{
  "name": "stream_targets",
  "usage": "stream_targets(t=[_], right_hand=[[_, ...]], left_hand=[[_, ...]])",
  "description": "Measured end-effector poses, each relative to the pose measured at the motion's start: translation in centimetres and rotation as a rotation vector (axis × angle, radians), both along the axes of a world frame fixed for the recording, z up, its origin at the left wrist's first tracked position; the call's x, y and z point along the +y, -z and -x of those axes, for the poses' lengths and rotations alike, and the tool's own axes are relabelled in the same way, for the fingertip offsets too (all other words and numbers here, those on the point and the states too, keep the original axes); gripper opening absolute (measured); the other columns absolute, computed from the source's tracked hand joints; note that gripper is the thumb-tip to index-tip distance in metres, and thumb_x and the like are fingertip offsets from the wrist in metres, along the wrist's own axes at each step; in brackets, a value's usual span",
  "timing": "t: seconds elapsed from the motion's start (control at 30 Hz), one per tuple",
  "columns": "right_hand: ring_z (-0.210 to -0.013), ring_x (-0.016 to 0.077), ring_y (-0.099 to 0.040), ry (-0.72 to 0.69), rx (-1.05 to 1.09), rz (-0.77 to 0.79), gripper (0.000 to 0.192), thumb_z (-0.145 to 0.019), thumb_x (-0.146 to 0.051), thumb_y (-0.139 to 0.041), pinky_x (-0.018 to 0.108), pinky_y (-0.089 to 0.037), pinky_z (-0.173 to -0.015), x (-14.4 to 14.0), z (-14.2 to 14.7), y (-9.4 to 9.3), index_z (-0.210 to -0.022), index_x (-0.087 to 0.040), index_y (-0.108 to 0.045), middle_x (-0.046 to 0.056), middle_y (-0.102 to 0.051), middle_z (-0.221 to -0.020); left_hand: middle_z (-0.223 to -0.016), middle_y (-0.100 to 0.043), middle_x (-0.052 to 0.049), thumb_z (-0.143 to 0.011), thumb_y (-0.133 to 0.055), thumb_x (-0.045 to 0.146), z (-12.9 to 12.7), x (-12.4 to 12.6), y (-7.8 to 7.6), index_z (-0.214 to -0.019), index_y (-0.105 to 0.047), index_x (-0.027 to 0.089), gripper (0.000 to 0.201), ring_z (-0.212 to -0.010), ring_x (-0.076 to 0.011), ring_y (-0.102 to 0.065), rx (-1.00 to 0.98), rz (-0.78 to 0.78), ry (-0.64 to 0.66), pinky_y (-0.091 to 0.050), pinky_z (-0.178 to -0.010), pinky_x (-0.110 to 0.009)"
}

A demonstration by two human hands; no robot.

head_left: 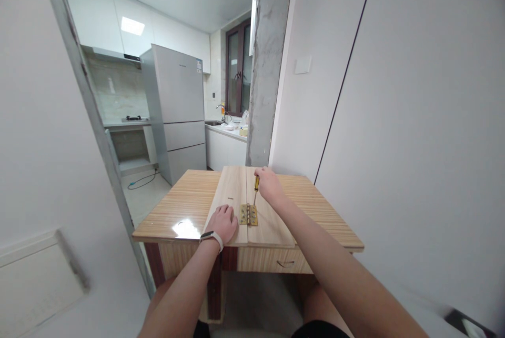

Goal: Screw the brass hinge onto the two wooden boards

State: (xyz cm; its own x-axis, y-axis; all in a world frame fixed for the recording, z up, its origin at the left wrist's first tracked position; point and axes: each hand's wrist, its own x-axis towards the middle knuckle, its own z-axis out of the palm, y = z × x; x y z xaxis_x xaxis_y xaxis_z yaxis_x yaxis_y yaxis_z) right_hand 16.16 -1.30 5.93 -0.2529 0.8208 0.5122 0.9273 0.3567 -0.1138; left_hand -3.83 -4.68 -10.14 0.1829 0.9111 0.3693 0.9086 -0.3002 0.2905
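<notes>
Two pale wooden boards lie side by side on the table, a left board (233, 182) and a right board (270, 230), with a narrow seam between them. A brass hinge (248, 215) spans that seam, one leaf on each board. My right hand (269, 182) grips the yellow handle of a screwdriver (256, 184), held upright with its tip at the far edge of the hinge's right leaf. Flat on the left board, just left of the hinge, rests my left hand (224, 222), holding nothing. A small dark screw-like piece or mark (230, 198) shows beyond its fingers.
The striped wooden table (181, 196) has a drawer handle (285, 264) at its front. White walls stand close on both sides. Past the doorway are a grey refrigerator (183, 90), a sink (214, 123) and a cable (142, 180) on the floor.
</notes>
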Motion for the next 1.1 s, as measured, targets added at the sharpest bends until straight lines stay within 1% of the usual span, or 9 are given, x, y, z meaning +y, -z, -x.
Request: stream_targets(t=[0.1,0.23,0.33,0.47,0.6,0.77,0.9,0.97,1.1], right_hand=[[-0.102,0.0192,-0.059,-0.016,-0.020,-0.014,0.029,-0.089,-0.001,-0.050,0.025,-0.038,-0.084,-0.2,0.2,-0.1,-0.102,-0.019,-0.069,0.009,-0.067,-0.104],[-0.098,0.0199,-0.060,-0.015,-0.026,-0.036,0.015,-0.097,-0.017,-0.053,0.027,-0.037,-0.081,-0.3,0.5,-0.2,-0.095,-0.019,-0.068,0.009,-0.069,-0.100],[-0.094,0.0194,-0.060,0.010,-0.030,-0.027,0.016,-0.099,-0.024,-0.056,0.027,-0.036,-0.078,-0.5,0.6,-0.3,-0.090,-0.019,-0.067,0.009,-0.069,-0.098],[-0.094,0.0190,-0.059,0.033,-0.016,-0.036,0.017,-0.099,-0.020,-0.053,0.027,-0.035,-0.077,-0.5,0.4,-0.4,-0.090,-0.019,-0.067,0.009,-0.070,-0.097],[-0.096,0.0191,-0.059,-0.022,-0.001,-0.030,0.018,-0.098,-0.013,-0.051,0.027,-0.036,-0.080,-0.1,0.2,-0.2,-0.092,-0.019,-0.067,0.008,-0.070,-0.098],[-0.104,0.0192,-0.060,-0.022,0.049,-0.007,0.020,-0.094,-0.008,-0.054,0.026,-0.038,-0.088,0.4,0.2,0.2,-0.108,-0.016,-0.066,0.011,-0.068,-0.109],[-0.104,0.0190,-0.061,-0.009,0.061,0.016,0.021,-0.091,-0.006,-0.057,0.025,-0.040,-0.090,0.7,0.1,0.3,-0.107,-0.015,-0.068,0.011,-0.068,-0.111],[-0.106,0.0183,-0.062,-0.037,0.065,0.017,0.024,-0.091,-0.005,-0.055,0.025,-0.040,-0.092,0.8,0.0,0.3,-0.107,-0.016,-0.069,0.009,-0.069,-0.111],[-0.111,0.0175,-0.061,-0.068,0.082,0.001,0.037,-0.089,-0.003,-0.051,0.024,-0.040,-0.096,0.8,-0.1,0.5,-0.114,-0.020,-0.072,0.007,-0.072,-0.114]], left_hand=[[-0.132,-0.059,-0.013,-0.098,-0.041,0.038,0.0,0.0,-0.1,-0.120,-0.061,0.019,0.036,-0.128,-0.0268,-0.046,-0.001,0.002,-0.004,-0.031,-0.112,-0.039],[-0.133,-0.059,-0.013,-0.097,-0.041,0.038,-0.1,0.0,-0.1,-0.120,-0.061,0.019,0.036,-0.128,-0.0268,-0.046,0.001,-0.007,0.001,-0.031,-0.113,-0.039],[-0.133,-0.059,-0.013,-0.098,-0.040,0.038,-0.1,-0.1,-0.1,-0.119,-0.062,0.019,0.035,-0.128,-0.0267,-0.046,0.001,-0.005,-0.005,-0.031,-0.113,-0.039],[-0.133,-0.059,-0.013,-0.098,-0.041,0.038,-0.1,-0.1,-0.2,-0.120,-0.061,0.019,0.036,-0.128,-0.0266,-0.046,0.001,-0.001,-0.007,-0.031,-0.113,-0.039],[-0.133,-0.059,-0.013,-0.098,-0.041,0.038,-0.1,-0.1,-0.3,-0.120,-0.061,0.019,0.036,-0.128,-0.0268,-0.046,0.001,0.005,0.001,-0.031,-0.113,-0.039],[-0.134,-0.058,-0.013,-0.097,-0.041,0.038,-0.2,-0.2,-0.4,-0.120,-0.062,0.019,0.036,-0.129,-0.0270,-0.045,-0.003,0.019,-0.004,-0.029,-0.114,-0.040],[-0.135,-0.059,-0.012,-0.097,-0.041,0.038,-0.2,-0.2,-0.4,-0.121,-0.062,0.020,0.036,-0.129,-0.0266,-0.045,-0.002,0.027,-0.017,-0.029,-0.114,-0.040],[-0.135,-0.058,-0.012,-0.098,-0.041,0.038,-0.1,-0.2,-0.3,-0.121,-0.062,0.020,0.037,-0.130,-0.0266,-0.046,0.000,0.013,-0.015,-0.029,-0.114,-0.039],[-0.134,-0.058,-0.013,-0.098,-0.040,0.039,-0.1,-0.1,-0.3,-0.121,-0.062,0.019,0.037,-0.129,-0.0273,-0.046,-0.007,0.003,-0.005,-0.030,-0.113,-0.040]])
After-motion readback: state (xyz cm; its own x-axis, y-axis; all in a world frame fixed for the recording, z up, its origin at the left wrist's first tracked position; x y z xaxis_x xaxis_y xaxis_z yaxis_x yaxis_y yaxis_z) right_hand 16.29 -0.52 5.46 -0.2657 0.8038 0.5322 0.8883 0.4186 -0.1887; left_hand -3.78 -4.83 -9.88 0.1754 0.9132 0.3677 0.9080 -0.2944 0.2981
